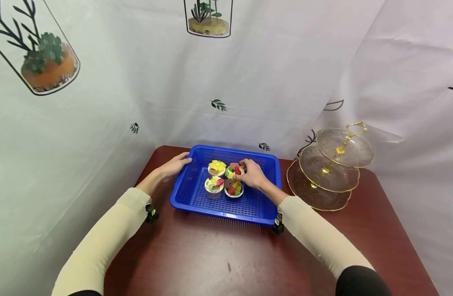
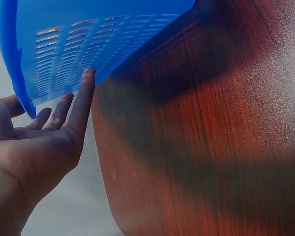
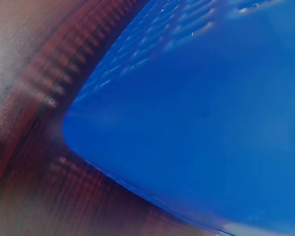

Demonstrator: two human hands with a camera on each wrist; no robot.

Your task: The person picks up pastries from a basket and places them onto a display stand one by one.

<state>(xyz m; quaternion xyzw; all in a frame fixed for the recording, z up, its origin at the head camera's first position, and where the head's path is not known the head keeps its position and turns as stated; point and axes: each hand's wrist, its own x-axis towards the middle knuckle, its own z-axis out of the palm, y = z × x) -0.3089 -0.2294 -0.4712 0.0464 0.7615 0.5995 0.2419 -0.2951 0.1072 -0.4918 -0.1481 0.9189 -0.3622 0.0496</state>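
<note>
Right fingers: our right hand (image 1: 254, 174) pinches the fruit-topped cup (image 1: 231, 170) at 1 o'clock in the cluster, thumb on its near side; the right wrist view does not show these fingers.
Left fingers: our left hand (image 1: 173, 166) grips the blue basket (image 1: 204, 210) at its 10 o'clock, thumb over the rim, the other fingers along the slotted outer wall.
Dessert cups: we count four, gathered mid-basket; the yellow-topped cup (image 1: 217, 166) is at 11, the pale cup with a red slice (image 1: 214, 185) at 7, the chocolate-topped cup (image 1: 233, 187) at 5.
Basket: one, resting on the table.
Wrist cameras (image 1: 151, 213): two, one per arm, on pale sleeves (image 1: 111, 222).
Tiered stand (image 1: 325, 169): one, at the basket's 3 o'clock; three gold-rimmed clear plates, one gold handle.
Table (image 1: 211, 255): one, red-brown wood grain, rounded far corners.
Room: white cloth (image 1: 248, 82) behind and at both sides; we see two printed jars (image 1: 50, 61) and three small leaf sprigs (image 1: 219, 105).
Edges: the basket's 12 o'clock rim lies near the table's far edge.
Open room: basket floor shows at 4 and 8 o'clock; the tabletop stretches widest toward 6; toward 3, only a narrow gap before the stand.
</note>
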